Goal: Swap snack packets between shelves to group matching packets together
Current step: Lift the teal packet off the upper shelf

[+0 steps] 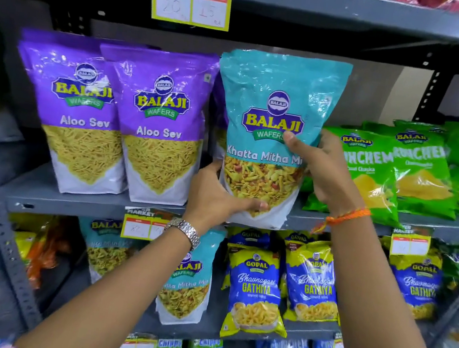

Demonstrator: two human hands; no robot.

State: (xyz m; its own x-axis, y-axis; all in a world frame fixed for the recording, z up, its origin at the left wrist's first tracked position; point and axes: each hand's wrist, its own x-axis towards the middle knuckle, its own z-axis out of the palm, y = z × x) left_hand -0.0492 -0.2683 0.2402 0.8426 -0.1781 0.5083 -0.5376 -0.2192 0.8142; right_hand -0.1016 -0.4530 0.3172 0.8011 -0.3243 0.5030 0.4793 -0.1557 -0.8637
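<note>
Nearest the camera, 2 forearms reach up to the middle shelf (75,198). The left hand (218,199) wears a metal watch (185,232) and cups the lower left corner of the teal Khatta Mitha Mix packet (272,120), thumb laid across the front near the white base and the other fingers hidden behind. The right hand (323,167), with an orange thread (346,218) at the wrist, clamps the packet's right edge at mid-height — thumb pressed on the front by the "Wafers" label, fingers wrapped out of sight at the back.

The packet stands upright with its base at the front lip of that shelf; whether it rests there or is just lifted, I cannot tell. It sits between 2 purple Aloo Sev packets (118,115) on its left and green chip bags (395,169) on its right, so it looks like the odd one in this row.

It should handle as a glossy, slippery pouch: soft and crinkly up top where it is mostly air, firmer and heavier low down where the mix settles. The contents are brittle, so squeezing the middle risks crushing — support under the base plus a light pinch on a side seam seems safest.

Below, more teal packets (188,281) of the same kind stand on the lower shelf (208,328) beside blue Gathiya bags (257,291), a likely home for it.
</note>
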